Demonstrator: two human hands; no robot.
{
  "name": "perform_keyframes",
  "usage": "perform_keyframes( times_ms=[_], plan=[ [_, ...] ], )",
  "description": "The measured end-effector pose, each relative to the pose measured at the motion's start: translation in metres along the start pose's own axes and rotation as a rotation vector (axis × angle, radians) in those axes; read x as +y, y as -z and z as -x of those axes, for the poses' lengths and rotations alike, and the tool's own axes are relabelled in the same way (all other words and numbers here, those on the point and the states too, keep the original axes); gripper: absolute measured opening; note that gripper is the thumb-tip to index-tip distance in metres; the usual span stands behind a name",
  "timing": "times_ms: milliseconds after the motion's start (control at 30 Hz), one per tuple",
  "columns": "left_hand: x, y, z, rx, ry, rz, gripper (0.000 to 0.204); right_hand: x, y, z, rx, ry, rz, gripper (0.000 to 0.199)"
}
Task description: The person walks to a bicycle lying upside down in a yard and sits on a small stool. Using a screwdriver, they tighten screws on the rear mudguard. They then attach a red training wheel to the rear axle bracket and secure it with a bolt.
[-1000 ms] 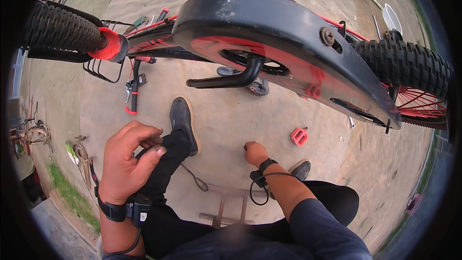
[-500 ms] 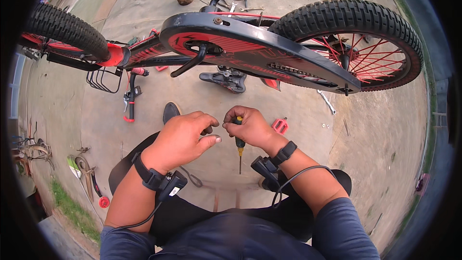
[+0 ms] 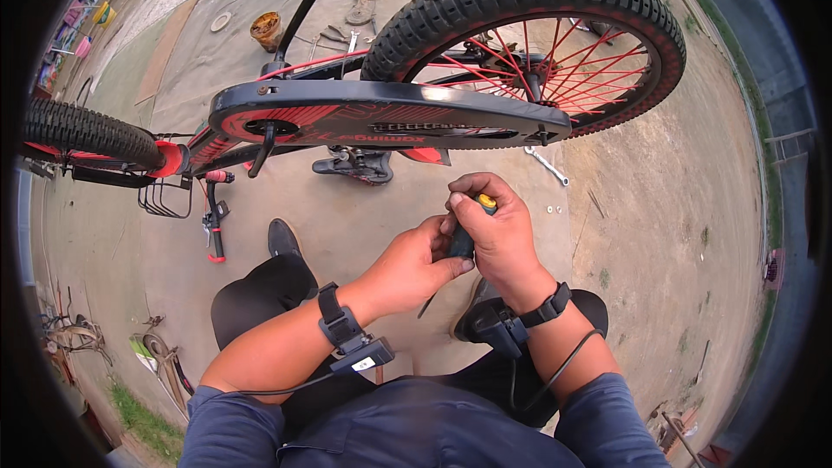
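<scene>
A screwdriver with a dark handle and yellow cap is tilted between my hands, its thin shaft pointing down toward my lap. My right hand is closed around the capped upper part of the handle. Lower down, my left hand pinches the handle between thumb and fingers; its fingertips are partly hidden. Beyond my hands a black and red bicycle stands upside down on its saddle and handlebar. The near crank arm carries no pedal.
Right of the saddle lies a combination wrench, with two small rings nearby. Behind the bicycle are a rusty-brown tub and scattered tools. The knobby rear wheel rises at the far right. Cables and tools lie at left.
My left hand has come across and taken hold of the screwdriver. The tool has tilted from upright. The view has swung right, and the red pedal on the ground no longer shows.
</scene>
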State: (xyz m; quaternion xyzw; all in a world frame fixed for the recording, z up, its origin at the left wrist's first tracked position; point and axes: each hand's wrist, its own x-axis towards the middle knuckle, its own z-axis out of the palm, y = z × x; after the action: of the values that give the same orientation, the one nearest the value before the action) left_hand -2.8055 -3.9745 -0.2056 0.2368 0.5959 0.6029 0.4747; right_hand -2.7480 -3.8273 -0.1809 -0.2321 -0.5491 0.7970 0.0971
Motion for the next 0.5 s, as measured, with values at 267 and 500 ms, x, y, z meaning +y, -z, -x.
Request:
perform_keyframes(
  times_ms=[267,500],
  plan=[
    [0.005,0.005,-0.010,-0.086,0.174,-0.044,0.045,-0.043,0.067,-0.028,0.143,0.336,0.082,0.018],
    [0.003,0.005,-0.020,-0.001,0.206,-0.024,0.041,-0.046,0.150,-0.044,0.361,0.226,-0.133,0.018]
  ],
)
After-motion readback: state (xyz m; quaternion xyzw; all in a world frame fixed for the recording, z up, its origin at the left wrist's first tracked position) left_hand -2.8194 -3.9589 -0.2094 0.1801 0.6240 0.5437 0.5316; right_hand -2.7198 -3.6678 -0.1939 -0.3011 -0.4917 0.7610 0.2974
